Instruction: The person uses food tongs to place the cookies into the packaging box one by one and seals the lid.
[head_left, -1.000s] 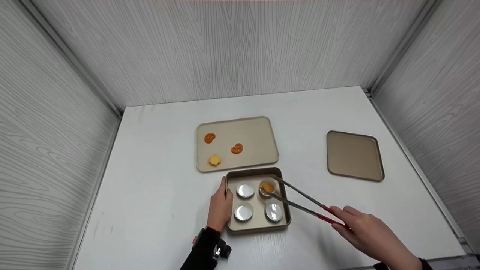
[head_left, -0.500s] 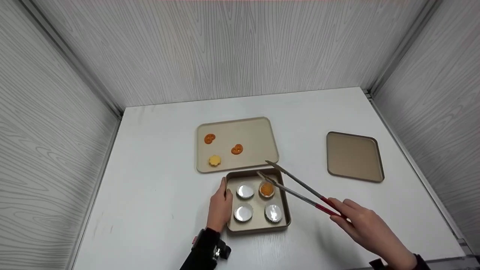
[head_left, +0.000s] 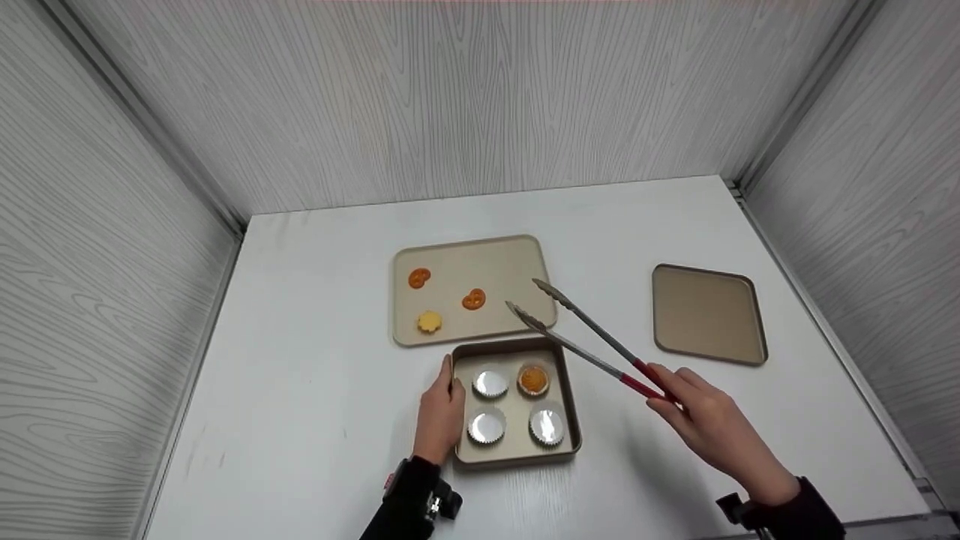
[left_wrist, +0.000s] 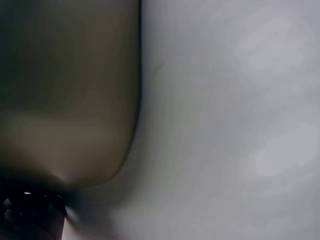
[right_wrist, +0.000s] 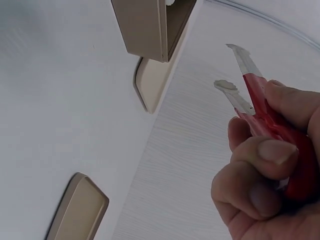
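1. Head view: your right hand (head_left: pixel 709 427) grips the red-handled tongs (head_left: pixel 581 334). Their long axis runs up-left from the grip, and the parted tips hang over the flat baking tray (head_left: pixel 517 255). The nearest pretzel biscuit (head_left: pixel 473 298) lies just left of the tips, the second pretzel biscuit (head_left: pixel 419 277) and the flower biscuit (head_left: pixel 429 321) farther left. Your left hand (head_left: pixel 441 414), fingers straight, rests on the left wall of the square pan (head_left: pixel 570 409), which sits on the worktop (head_left: pixel 315 360).
2. Left wrist view: only the pan wall (left_wrist: pixel 70 100), blurred; the hand is not visible.
3. Right wrist view: fingers (right_wrist: pixel 265 150) and thumb curl round the red handles.
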